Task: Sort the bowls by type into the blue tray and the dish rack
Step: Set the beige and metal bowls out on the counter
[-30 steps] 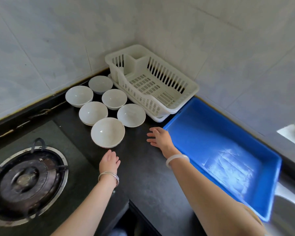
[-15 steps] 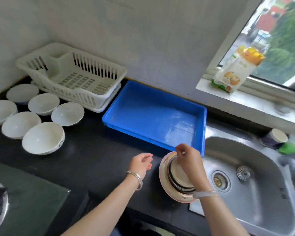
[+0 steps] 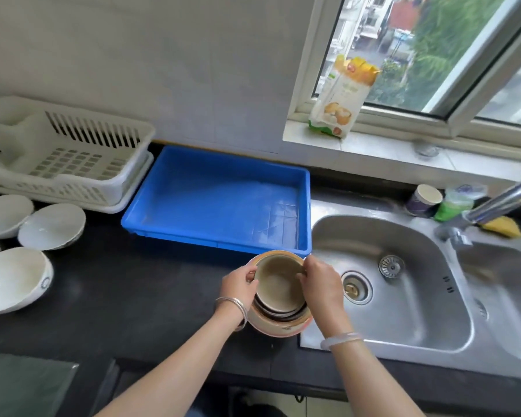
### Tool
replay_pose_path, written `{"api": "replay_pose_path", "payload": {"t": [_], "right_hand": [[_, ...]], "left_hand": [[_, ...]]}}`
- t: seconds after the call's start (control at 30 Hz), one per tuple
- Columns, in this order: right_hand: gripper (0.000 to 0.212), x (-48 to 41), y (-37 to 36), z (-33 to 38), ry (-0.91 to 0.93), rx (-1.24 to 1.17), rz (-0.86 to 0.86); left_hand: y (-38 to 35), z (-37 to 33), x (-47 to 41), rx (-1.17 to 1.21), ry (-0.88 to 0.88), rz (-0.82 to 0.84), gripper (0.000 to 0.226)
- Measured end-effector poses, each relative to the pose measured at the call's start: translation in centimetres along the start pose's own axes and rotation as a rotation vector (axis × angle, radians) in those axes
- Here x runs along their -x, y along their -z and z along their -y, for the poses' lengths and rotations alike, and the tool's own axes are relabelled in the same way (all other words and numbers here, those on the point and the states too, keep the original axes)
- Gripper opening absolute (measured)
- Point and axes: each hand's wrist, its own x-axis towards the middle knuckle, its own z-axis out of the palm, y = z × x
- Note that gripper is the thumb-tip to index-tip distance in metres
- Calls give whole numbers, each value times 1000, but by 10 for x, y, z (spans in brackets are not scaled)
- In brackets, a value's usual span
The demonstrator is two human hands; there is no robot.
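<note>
A stack of brown bowls [image 3: 278, 288] nested in a larger cream bowl stands on the black counter just in front of the blue tray [image 3: 223, 200], which holds nothing. My left hand [image 3: 239, 285] grips the top brown bowl's left rim and my right hand [image 3: 321, 284] grips its right rim. Several white bowls [image 3: 51, 225] stand at the left, in front of the white dish rack [image 3: 66, 158], which holds nothing.
A steel double sink [image 3: 388, 281] with a tap [image 3: 500, 203] lies to the right. A cup [image 3: 424, 200], a green bottle and a yellow sponge sit behind it. A food packet [image 3: 342, 97] leans on the window sill.
The view swung right from the white bowls to the sink side. My right hand took hold of the brown stack first, and now my left hand has joined on the top bowl's rim.
</note>
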Motion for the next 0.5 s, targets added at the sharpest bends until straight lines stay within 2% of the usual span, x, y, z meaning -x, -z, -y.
{"api": "replay_pose_path", "payload": {"t": [0.2,0.33,0.43,0.5], "right_hand": [[12,-3,1,0,17,28,-1],[8,-4,8,-1,22,34,18],[6,-4,13,-5,27,8,22],[13,-2,14,-6,30,-24,17]], "left_hand": [[-2,2,-2,98,29,-9,29],[-2,4,-4,254,97,18,28],[-2,4,-7,232,101,40,23],[-2,3,-8,237,103,41,20]]}}
